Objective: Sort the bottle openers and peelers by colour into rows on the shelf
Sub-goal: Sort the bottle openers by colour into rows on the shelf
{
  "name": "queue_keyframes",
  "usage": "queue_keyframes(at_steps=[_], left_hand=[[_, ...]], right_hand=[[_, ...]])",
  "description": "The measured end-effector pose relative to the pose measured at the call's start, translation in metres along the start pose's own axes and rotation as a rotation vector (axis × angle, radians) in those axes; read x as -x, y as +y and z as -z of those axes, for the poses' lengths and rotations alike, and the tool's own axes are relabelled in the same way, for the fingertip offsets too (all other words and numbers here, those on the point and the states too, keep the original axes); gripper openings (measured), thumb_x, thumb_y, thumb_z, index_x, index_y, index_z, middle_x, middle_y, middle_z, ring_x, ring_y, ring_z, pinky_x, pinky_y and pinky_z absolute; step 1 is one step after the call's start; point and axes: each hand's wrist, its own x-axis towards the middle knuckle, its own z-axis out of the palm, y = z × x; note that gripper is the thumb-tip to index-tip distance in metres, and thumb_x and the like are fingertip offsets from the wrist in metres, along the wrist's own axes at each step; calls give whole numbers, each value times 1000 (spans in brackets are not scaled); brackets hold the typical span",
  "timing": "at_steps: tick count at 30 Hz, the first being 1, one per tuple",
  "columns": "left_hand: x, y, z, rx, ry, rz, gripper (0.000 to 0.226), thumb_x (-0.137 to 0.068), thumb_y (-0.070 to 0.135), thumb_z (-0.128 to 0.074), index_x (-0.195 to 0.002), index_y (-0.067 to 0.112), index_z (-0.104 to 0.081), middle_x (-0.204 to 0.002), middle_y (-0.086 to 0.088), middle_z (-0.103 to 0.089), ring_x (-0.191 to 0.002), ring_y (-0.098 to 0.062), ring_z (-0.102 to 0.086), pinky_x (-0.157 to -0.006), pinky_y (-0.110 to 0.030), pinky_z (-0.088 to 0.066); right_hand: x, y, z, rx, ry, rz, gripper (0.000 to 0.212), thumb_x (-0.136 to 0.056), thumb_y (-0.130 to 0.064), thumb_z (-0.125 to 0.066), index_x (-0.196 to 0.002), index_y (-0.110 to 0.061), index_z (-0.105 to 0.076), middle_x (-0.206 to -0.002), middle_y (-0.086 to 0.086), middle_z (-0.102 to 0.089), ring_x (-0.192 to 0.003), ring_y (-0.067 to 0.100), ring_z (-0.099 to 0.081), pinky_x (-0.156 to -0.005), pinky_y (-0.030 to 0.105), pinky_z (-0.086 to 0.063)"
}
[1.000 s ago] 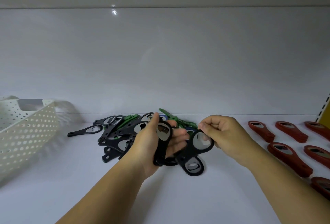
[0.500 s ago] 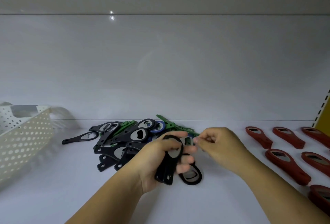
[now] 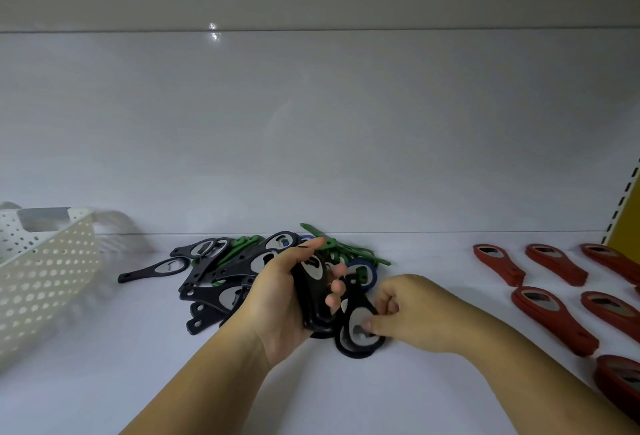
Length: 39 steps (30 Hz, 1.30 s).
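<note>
Your left hand (image 3: 277, 296) and right hand (image 3: 412, 317) are bare. Your left forearm (image 3: 207, 382), in from 7 o'clock, and right forearm (image 3: 519, 382), from 4 o'clock, are uncovered to the frame edge. Your visible fingernails are short and plain.

White perforated plastic basket (image 3: 45, 272) cut off at left, red plastic bottle openers (image 3: 616, 379) cropped at right edge, green plastic peelers (image 3: 362, 252) mostly buried under black bottle openers (image 3: 221, 292), blue-rimmed opener (image 3: 362, 263) half behind the left hand (image 3: 287, 299)
</note>
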Motion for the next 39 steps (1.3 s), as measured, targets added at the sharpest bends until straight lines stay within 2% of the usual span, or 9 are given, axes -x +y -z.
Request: queue_keyframes(at_steps=[6,11,14,21,26,30,33,36,39], left_hand=[[-1,-2,-1,81,31,-23,32,-98,33,-46,-112,7,-56,-81,-19,-59,-60,-31,-65,-55,-36,-58],[-7,0,5,-109,137,-183,33,-96,42,-45,-102,13,-57,-64,-8,-55,-64,-27,-56,-60,-34,-46],[-3,1,4,-199,195,-233,28,-98,33,-46,-101,9,-60,-62,-10,-56,-62,-28,-58,-67,-36,-50],[15,-11,-9,-545,-280,157,54,-87,56,-40,-105,11,-65,-85,-14,-71,-55,-21,-65,-51,-27,-55],[9,-9,-2,-373,-350,112,38,-87,37,-57,-121,21,-57,-81,-14,-66,-44,-13,-47,-36,-16,-36],[2,-12,-1,-158,-257,-7,43,-81,3,-63,-119,22,-59,-77,-13,-55,-47,-15,-42,-38,-21,-37],[0,-6,-3,-86,-41,-241,31,-85,-8,-51,-100,19,-58,-70,-11,-52,-53,-19,-52,-51,-30,-50],[1,-5,0,-178,21,-394,25,-90,-3,-52,-94,21,-54,-79,-12,-57,-73,-25,-67,-71,-36,-54],[6,-14,-4,-375,-37,-465,25,-90,-1,-55,-96,23,-50,-84,-6,-59,-88,-29,-70,-81,-42,-54]], right_hand=[[-1,2,2,-248,24,-53,13,-96,-31,-48,-87,-22,-50,-87,3,-67,-45,12,-57,-52,25,-47],[0,1,18,-494,301,92,19,-95,-18,-54,-78,-19,-64,-50,-12,-55,-46,6,-45,-45,13,-33],[8,-7,25,-726,318,180,22,-91,-11,-59,-73,-17,-70,-46,-12,-47,-44,0,-39,-44,8,-31],[13,-27,-2,-745,262,292,8,-82,-12,-70,-78,-18,-72,-64,-3,-66,-46,14,-52,-44,21,-42],[4,-22,-8,-456,547,422,20,-77,-13,-77,-87,-28,-68,-94,-17,-60,-80,3,-59,-57,13,-43],[0,-15,-2,-479,756,296,9,-84,-18,-68,-79,-25,-65,-82,-13,-62,-73,2,-57,-59,11,-42],[1,-12,4,-531,525,222,27,-85,-25,-66,-63,-9,-63,-54,-4,-51,-51,7,-43,-54,23,-36],[7,-20,-3,-519,85,258,32,-78,-40,-69,-73,-9,-69,-62,2,-52,-59,12,-46,-58,26,-37],[12,-27,-9,-495,-126,277,34,-67,-47,-70,-65,-14,-64,-60,-1,-45,-59,13,-40,-57,24,-30]])
